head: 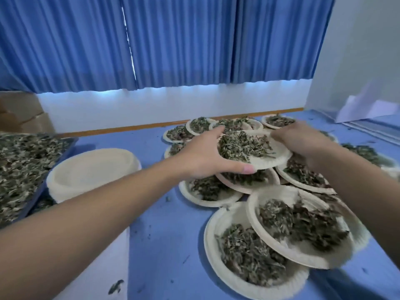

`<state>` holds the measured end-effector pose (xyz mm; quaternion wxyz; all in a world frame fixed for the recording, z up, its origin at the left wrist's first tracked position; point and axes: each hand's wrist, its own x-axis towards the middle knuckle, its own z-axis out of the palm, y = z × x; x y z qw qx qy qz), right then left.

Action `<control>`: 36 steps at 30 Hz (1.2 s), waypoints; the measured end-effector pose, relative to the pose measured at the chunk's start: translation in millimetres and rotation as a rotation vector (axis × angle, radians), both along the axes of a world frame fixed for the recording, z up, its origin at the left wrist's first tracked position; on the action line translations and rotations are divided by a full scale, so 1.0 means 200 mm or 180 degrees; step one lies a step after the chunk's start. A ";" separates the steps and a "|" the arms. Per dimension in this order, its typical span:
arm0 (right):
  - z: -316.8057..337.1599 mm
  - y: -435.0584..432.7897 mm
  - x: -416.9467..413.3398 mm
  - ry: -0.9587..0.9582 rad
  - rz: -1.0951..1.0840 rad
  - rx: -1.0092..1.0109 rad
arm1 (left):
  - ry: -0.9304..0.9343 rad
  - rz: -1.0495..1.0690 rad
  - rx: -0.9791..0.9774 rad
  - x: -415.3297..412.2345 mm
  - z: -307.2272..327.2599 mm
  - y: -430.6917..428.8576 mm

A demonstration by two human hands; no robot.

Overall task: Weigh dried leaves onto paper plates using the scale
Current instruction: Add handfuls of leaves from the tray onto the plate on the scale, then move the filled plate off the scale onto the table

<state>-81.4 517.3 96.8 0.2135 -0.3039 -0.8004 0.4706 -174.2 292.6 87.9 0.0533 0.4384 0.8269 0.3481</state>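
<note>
Above a crowd of filled plates (pixel 287 254) on the blue table (pixel 162 224), a person is holding one paper plate (pixel 270 162) in both hands. The left hand (pixel 201 154) is gripping the plate's left rim, with the thumb lying along the near edge and the fingers curling over the far edge. The right hand (pixel 303 139) is clasping the right rim, its fingers bending onto the far edge; that hand is blurred, so the exact lie of each finger is not clear. A heap of dried leaves (pixel 242 146) is sitting on the held plate, towards its left side. The plate is hanging over other plates, and it is not clear whether it is touching the one under it.

The filled plates are overlapping each other in a loose spread, from the near right corner back to the wall (pixel 151 109). Left of them, a stack of empty plates (pixel 93 169) is standing on the table, well apart from the held plate. Further left, a dark tray (pixel 71 141) is carrying a wide layer of loose leaves. Small leaf crumbs are lying scattered on the table. A blue curtain (pixel 173 40) is hanging behind, and a cardboard box (pixel 23 113) is sitting in the far left corner.
</note>
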 end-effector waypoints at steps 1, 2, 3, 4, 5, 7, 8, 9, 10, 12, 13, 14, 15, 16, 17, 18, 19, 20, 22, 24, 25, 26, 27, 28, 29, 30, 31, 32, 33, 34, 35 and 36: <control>-0.02 0.07 0.00 0.0006 -0.0070 -0.0147 | -0.0003 -0.0031 -0.0063 -0.02 0.00 0.07; -0.03 0.13 0.00 0.0011 -0.0110 -0.0278 | -0.0010 -0.0063 -0.0112 -0.04 -0.01 0.13; -0.05 0.19 0.00 -0.0008 -0.0135 -0.0357 | -0.0010 -0.0089 -0.0146 -0.06 -0.01 0.19; -0.07 0.24 0.00 -0.0062 -0.0151 -0.0362 | -0.0008 -0.0107 -0.0149 -0.08 -0.02 0.24; -0.08 0.29 -0.01 -0.0137 -0.0167 -0.0310 | -0.0006 -0.0110 -0.0147 -0.10 -0.03 0.29; -0.09 0.36 -0.03 -0.0273 -0.0236 -0.0192 | -0.0042 -0.0100 -0.0187 -0.15 -0.05 0.38; -0.10 0.38 -0.05 -0.0284 -0.0261 -0.0170 | -0.0084 -0.0118 -0.0252 -0.17 -0.06 0.42; -0.10 0.40 -0.08 -0.0285 -0.0276 -0.0130 | -0.0120 -0.0159 -0.0350 -0.19 -0.06 0.45; -0.10 0.42 -0.10 -0.0313 -0.0276 -0.0071 | -0.0132 -0.0201 -0.0446 -0.21 -0.07 0.49; -0.10 0.45 -0.15 -0.0385 -0.0259 0.0095 | -0.0092 -0.0226 -0.0539 -0.25 -0.08 0.54; -0.11 0.47 -0.18 -0.0460 -0.0251 0.0234 | -0.0073 -0.0210 -0.0558 -0.27 -0.09 0.56; -0.11 0.47 -0.19 -0.0573 -0.0251 0.0411 | -0.0066 -0.0201 -0.0604 -0.29 -0.10 0.58; -0.10 0.47 -0.21 -0.0701 -0.0259 0.0616 | -0.0062 -0.0201 -0.0697 -0.31 -0.11 0.59; -0.10 0.46 -0.23 -0.0826 -0.0253 0.0803 | -0.0059 -0.0201 -0.0823 -0.32 -0.12 0.60; -0.10 0.45 -0.24 -0.0957 -0.0243 0.0980 | -0.0043 -0.0185 -0.0931 -0.33 -0.13 0.61; -0.10 0.44 -0.25 -0.1050 -0.0240 0.1130 | -0.0013 -0.0154 -0.0980 -0.34 -0.14 0.61; -0.10 0.44 -0.26 -0.1127 -0.0241 0.1254 | 0.0033 -0.0113 -0.0969 -0.34 -0.15 0.61; -0.10 0.43 -0.26 -0.1196 -0.0242 0.1358 | 0.0087 -0.0081 -0.0922 -0.35 -0.16 0.61; -0.11 0.41 -0.26 -0.1202 -0.0259 0.1599 | 0.0143 -0.0042 -0.0805 -0.34 -0.16 0.61; -0.11 0.37 -0.26 -0.0930 -0.0371 0.1814 | 0.0216 0.0010 -0.0743 -0.34 -0.15 0.59; -0.10 0.33 -0.27 -0.0775 -0.0408 0.1908 | 0.0261 0.0044 -0.0713 -0.33 -0.14 0.58; -0.09 0.29 -0.27 -0.0663 -0.0399 0.1962 | 0.0287 0.0082 -0.0656 -0.33 -0.13 0.56; -0.07 0.24 -0.27 -0.0593 -0.0336 0.1967 | 0.0295 0.0123 -0.0573 -0.32 -0.12 0.53; -0.05 0.17 -0.28 -0.0571 -0.0217 0.1954 | 0.0301 0.0154 -0.0471 -0.32 -0.11 0.49; -0.03 0.10 -0.28 -0.0572 -0.0061 0.1939 | 0.0321 0.0170 -0.0375 -0.31 -0.10 0.45; -0.01 0.02 -0.28 -0.0564 0.0119 0.1928 | 0.0363 0.0177 -0.0297 -0.31 -0.09 0.40; 0.00 -0.06 -0.29 -0.0530 0.0323 0.1909 | 0.0416 0.0187 -0.0238 -0.30 -0.08 0.33; 0.01 -0.15 -0.29 -0.0475 0.0531 0.1863 | 0.0491 0.0211 -0.0193 -0.29 -0.07 0.26; 0.03 -0.24 -0.30 -0.0413 0.0740 0.1746 | 0.0587 0.0261 -0.0166 -0.28 -0.05 0.18; 0.03 -0.34 -0.31 -0.0378 0.0935 0.1599 | 0.0681 0.0323 -0.0157 -0.26 -0.03 0.09; 0.04 -0.44 -0.31 -0.0368 0.1087 0.1486 | 0.0764 0.0363 -0.0156 -0.25 -0.02 0.00; 0.04 -0.53 -0.32 -0.0370 0.1219 0.1411 | 0.0843 0.0380 -0.0155 -0.24 -0.01 -0.09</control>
